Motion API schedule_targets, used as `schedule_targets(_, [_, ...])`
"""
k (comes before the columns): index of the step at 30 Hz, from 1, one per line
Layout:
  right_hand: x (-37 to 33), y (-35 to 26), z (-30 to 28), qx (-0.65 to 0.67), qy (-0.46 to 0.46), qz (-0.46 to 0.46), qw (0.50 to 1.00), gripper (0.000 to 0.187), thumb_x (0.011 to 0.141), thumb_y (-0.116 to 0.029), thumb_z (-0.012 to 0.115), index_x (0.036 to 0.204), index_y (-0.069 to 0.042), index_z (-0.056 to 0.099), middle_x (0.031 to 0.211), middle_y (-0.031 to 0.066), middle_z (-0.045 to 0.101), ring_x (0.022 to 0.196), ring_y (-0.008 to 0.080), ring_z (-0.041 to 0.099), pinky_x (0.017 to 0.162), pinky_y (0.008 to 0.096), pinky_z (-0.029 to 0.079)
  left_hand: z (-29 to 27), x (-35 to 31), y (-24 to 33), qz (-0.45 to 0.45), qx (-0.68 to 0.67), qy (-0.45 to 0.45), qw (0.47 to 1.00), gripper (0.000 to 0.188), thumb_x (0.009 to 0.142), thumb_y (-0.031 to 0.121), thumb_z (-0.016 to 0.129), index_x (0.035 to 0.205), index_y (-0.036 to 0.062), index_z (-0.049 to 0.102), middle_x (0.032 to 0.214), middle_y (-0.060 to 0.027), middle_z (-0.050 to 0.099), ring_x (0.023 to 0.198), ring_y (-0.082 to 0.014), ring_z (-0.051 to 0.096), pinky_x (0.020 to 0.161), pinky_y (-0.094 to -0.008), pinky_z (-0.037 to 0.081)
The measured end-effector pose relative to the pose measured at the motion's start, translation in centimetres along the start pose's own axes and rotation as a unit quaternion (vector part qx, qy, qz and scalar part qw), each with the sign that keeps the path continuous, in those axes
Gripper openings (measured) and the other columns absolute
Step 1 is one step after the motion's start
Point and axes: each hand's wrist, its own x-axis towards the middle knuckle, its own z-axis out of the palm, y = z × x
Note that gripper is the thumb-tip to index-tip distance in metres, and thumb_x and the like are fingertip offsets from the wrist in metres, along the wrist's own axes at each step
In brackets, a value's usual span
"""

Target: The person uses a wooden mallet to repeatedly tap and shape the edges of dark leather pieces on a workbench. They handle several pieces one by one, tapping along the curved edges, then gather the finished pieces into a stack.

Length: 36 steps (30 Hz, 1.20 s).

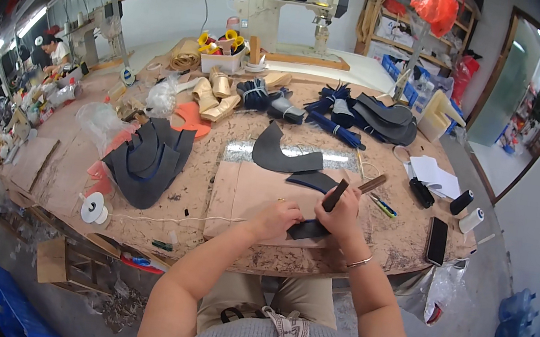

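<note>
Dark piece (309, 230): flat on the board (242, 195), close to the near edge of the table (203, 177), under both hands; blue along its far edge, partly covered by fingers.

Right hand (344, 212): closed around a dark tool (335, 195), shaft slanting up out of the fist; lower end hidden by the hand. Left hand (278, 220): fingertips at the left end of the piece; cannot tell whether they pinch it or only press.

Just beyond the right hand, a brown stick (373, 183); contact with the hand unclear. Farther up, a narrow dark strip (313, 179) and a curved panel (278, 150), the latter partly over a speckled plate (238, 151).

Left: stack of dark panels (148, 163), white spool (95, 208), pale cord (174, 219) running from the spool toward the left wrist.

Right: green-handled cutter (385, 208), phone (436, 241), papers (434, 176), two thread cones (461, 202).

Far side: navy bundles (336, 129), gold pieces (220, 105), sewing machine (263, 14) behind.
</note>
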Motion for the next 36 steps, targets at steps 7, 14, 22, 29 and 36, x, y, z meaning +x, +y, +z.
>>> schedule_targets(7, [0.3,-1.5,1.0,0.014,-0.002,-0.008,1.000,0.017,0.065,-0.011,0.074,0.068,-0.009,0.057,0.068,0.0046,0.056,0.074,0.0261,0.057,0.080,0.0392,0.039,0.3,-0.2,-0.5,-0.007,0.022,0.016,1.000,0.009,0.081,0.002,0.068,0.090,0.0036,0.068,0.093,-0.0122,0.064,0.087,-0.0322,0.064,0.077,-0.0408,0.053])
schedule_targets(14, [0.3,-2.6,1.3,-0.008,0.029,-0.017,0.999,0.018,0.066,-0.011,0.074,0.067,-0.011,0.056,0.067,0.0033,0.056,0.074,0.0256,0.057,0.080,0.0400,0.038,-0.6,-1.1,-0.4,-0.024,0.003,0.004,1.000,0.007,0.082,0.002,0.066,0.088,0.0037,0.066,0.094,-0.0128,0.064,0.088,-0.0339,0.064,0.079,-0.0424,0.053])
schedule_targets(22, [0.8,-3.1,2.0,-0.012,0.019,-0.054,0.998,0.019,0.065,-0.013,0.074,0.067,-0.009,0.055,0.069,0.0052,0.054,0.076,0.0262,0.056,0.081,0.0412,0.038,-1.4,-2.1,-0.2,-0.032,-0.009,0.008,0.999,0.008,0.081,0.001,0.066,0.088,0.0031,0.066,0.091,-0.0134,0.063,0.085,-0.0332,0.064,0.076,-0.0418,0.053])
schedule_targets(29, [1.7,-3.3,1.5,-0.023,0.041,-0.057,0.997,0.018,0.067,-0.012,0.073,0.067,-0.009,0.055,0.067,0.0053,0.055,0.071,0.0272,0.055,0.080,0.0415,0.038,-2.2,-2.6,0.0,-0.027,0.004,0.020,0.999,0.009,0.080,-0.001,0.067,0.088,0.0023,0.066,0.089,-0.0120,0.064,0.083,-0.0325,0.065,0.074,-0.0403,0.053])
schedule_targets(36, [1.4,-2.2,2.5,-0.087,0.016,-0.069,0.994,0.021,0.062,-0.016,0.076,0.066,-0.011,0.056,0.075,0.0047,0.058,0.078,0.0268,0.056,0.082,0.0419,0.039,-2.8,-3.5,0.2,-0.022,0.018,0.021,0.999,0.007,0.081,-0.001,0.066,0.088,0.0020,0.066,0.089,-0.0114,0.064,0.083,-0.0316,0.064,0.074,-0.0396,0.053])
